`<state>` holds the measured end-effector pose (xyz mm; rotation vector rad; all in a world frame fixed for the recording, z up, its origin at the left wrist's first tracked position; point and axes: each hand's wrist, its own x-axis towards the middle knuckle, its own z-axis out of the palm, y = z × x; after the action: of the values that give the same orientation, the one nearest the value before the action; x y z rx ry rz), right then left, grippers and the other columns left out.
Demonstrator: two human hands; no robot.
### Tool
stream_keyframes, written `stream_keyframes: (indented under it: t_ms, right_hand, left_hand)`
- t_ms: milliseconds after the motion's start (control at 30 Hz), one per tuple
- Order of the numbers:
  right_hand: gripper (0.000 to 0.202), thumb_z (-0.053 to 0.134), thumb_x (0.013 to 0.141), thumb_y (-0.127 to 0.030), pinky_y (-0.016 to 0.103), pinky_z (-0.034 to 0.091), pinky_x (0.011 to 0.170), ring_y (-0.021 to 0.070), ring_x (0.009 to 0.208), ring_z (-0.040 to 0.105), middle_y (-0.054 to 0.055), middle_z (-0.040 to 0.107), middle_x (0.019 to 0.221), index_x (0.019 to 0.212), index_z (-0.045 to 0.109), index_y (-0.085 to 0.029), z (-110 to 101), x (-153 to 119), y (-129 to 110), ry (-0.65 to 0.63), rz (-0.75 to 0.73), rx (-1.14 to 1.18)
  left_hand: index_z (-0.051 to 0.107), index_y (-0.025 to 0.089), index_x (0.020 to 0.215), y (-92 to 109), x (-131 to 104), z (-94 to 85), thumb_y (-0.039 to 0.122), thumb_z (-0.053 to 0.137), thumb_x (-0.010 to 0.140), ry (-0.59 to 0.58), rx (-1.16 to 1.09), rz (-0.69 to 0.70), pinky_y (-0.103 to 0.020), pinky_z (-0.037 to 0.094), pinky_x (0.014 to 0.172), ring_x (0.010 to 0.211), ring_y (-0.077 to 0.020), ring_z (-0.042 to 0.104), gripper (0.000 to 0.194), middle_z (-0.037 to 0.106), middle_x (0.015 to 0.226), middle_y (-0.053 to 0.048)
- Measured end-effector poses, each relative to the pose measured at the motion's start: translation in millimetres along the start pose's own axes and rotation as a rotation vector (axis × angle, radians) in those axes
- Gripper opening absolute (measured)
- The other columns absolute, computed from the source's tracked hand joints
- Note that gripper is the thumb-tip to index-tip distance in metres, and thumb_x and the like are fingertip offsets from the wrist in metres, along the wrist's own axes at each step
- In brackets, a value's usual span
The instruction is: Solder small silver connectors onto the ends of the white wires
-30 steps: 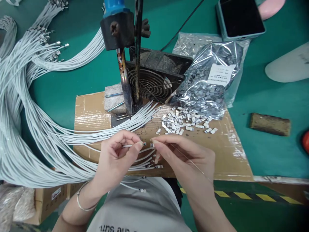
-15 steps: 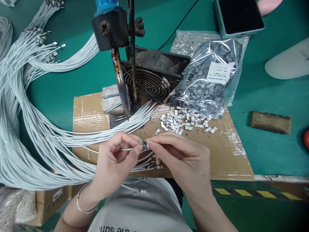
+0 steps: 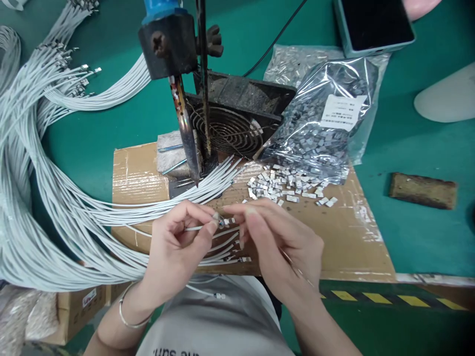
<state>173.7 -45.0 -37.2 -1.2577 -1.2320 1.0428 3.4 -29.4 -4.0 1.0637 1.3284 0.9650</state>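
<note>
My left hand (image 3: 180,249) pinches the end of a white cable (image 3: 193,228) between thumb and fingertips. A small silvery connector (image 3: 229,221) sticks out at that end, with coloured wires partly hidden by the fingertips. Just right of it is my right hand (image 3: 287,244), its fingers curled together and apart from the connector. A thin solder wire (image 3: 297,269) runs through the right hand. Above both hands hangs a soldering iron (image 3: 185,123), its tip pointing down. Several more white cables (image 3: 166,210) lie across the cardboard (image 3: 345,237), some with connectors on their ends.
Loose connectors (image 3: 276,185) are piled right of the iron, beside a clear bag (image 3: 319,133) full of more. A black fan (image 3: 237,123) stands behind the iron. Thick cable bundles (image 3: 22,198) cover the left. A brown block (image 3: 423,190) and a phone (image 3: 374,24) lie right.
My right fingertips have moved off the connector to the right, and the connector shows now. My left hand keeps its pinch on the cable. The view has shifted slightly.
</note>
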Motion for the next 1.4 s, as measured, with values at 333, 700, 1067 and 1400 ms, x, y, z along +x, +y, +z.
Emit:
stream_keyframes:
  t_ms: [333,700,1067,1400]
  right_hand:
    - [0.026,0.049,0.111,-0.020,0.029,0.043,0.061,0.0137,0.066,0.050,-0.002,0.054,0.079,0.086,0.052,-0.024,3,6,-4,-0.024,-0.031,-0.090]
    - [0.020,0.069,0.103,-0.014,0.034,0.065,0.092,0.0211,0.106,0.080,0.005,0.083,0.116,0.087,0.065,-0.025,19,14,-18,0.052,0.072,0.069]
    - [0.021,0.072,0.100,-0.013,0.032,0.071,0.089,0.0209,0.105,0.084,0.005,0.086,0.113,0.084,0.067,-0.025,23,23,-18,0.059,0.062,0.073]
    - [0.021,0.072,0.097,-0.010,0.030,0.069,0.096,0.0188,0.105,0.084,0.002,0.086,0.116,0.084,0.067,-0.026,25,26,-19,0.083,0.104,0.062]
  left_hand:
    - [0.076,0.018,0.079,11,12,-2.5,0.012,0.080,0.088,0.145,0.081,0.029,-0.019,0.054,0.060,0.068,-0.0115,0.067,0.012,0.082,0.090,-0.006]
    - [0.075,0.017,0.078,16,20,-2.4,0.010,0.084,0.082,0.219,0.026,0.027,-0.016,0.056,0.068,0.075,-0.0111,0.072,0.011,0.082,0.089,-0.006]
    - [0.075,0.019,0.075,19,28,-0.7,0.010,0.083,0.080,0.261,0.076,0.047,-0.018,0.049,0.056,0.065,-0.0108,0.064,0.013,0.082,0.088,-0.005]
    - [0.076,0.018,0.075,20,32,0.1,0.006,0.084,0.077,0.292,0.052,0.054,-0.015,0.048,0.058,0.067,-0.0093,0.065,0.015,0.081,0.088,-0.003]
